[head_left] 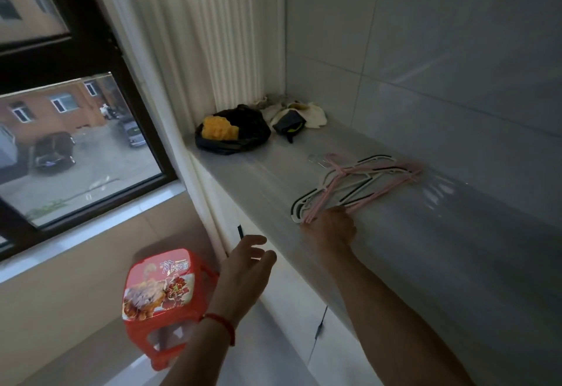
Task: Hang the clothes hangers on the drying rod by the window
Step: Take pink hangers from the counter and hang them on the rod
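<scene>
Right hand [330, 227] on the near ends of the clothes hangers [359, 183], apparently pinching them.
Hangers lie flat on the ledge [425, 248], extending away from it; left hand [246, 264] hovers spread, holding nothing.

Counter [395, 233], grey, your landmark. On it: pile of pink and white hangers [359, 182], near end pinched by your right hand [331, 227]. Far end: black bag [243, 136] holding a yellow lump [217, 128], crumpled cloths [298, 113] beside. Your left hand [246, 267] hovers off the counter's front edge, fingers spread. Red stool [158, 291] below.
</scene>
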Motion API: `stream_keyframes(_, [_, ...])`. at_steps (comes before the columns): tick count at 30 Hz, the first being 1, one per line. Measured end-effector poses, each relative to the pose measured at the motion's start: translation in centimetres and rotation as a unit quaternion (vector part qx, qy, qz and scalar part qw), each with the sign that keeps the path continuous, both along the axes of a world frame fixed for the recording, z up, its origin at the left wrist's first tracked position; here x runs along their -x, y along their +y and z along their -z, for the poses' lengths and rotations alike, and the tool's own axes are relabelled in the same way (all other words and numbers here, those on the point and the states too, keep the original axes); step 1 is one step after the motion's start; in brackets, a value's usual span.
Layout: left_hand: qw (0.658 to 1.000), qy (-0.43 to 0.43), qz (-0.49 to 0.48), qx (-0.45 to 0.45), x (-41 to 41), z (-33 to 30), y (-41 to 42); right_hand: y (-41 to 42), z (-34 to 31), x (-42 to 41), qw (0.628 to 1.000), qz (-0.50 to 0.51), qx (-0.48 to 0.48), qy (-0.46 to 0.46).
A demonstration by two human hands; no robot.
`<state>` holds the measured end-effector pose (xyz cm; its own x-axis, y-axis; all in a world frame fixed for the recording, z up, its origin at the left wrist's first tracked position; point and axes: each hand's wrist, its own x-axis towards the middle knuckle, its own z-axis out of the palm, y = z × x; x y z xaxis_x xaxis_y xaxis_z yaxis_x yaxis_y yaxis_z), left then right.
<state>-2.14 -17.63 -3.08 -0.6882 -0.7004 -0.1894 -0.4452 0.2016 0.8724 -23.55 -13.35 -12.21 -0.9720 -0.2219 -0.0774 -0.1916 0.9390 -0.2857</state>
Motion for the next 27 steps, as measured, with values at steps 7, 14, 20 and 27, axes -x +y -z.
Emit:
stream_keyframes(7, [0.999, -0.005, 0.036, 0.011, -0.1, -0.6, 2.3, 2.6, -1.2, 1.2, 0.999, -0.046, 0.003, 0.004])
stream_keyframes(14, [0.999, -0.016, 0.043, 0.016, -2.6, -0.1, 2.8, 2.7, 0.3, 0.3, 0.991, 0.001, 0.117, -0.062])
stream_keyframes(20, [1.000, 0.003, 0.019, 0.012, -4.0, 0.0, 2.3, 2.6, -0.5, 1.1, 0.983, 0.043, 0.132, -0.118])
stream_keyframes(27, [1.000, -0.001, 0.024, 0.010, -3.9, 1.2, 2.9, 5.5, -0.3, 1.5, 0.968, 0.116, 0.212, -0.073])
